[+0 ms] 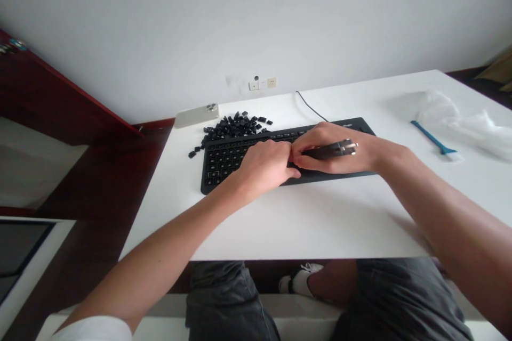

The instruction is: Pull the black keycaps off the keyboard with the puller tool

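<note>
A black keyboard lies on the white table, many of its keycaps gone from the left part. In my right hand is a dark pen-like tool with a metallic end, slanting down toward the keys; its tip is hidden by my fingers. Curled over the middle of the keyboard, my left hand has its fingertips close against those of my right. What its fingers hold, if anything, is hidden. Behind the keyboard's left half is a pile of loose black keycaps.
A phone lies at the table's back left. The keyboard's cable runs toward the wall. On the right are a blue brush and crumpled clear plastic. The white table ends just before my legs.
</note>
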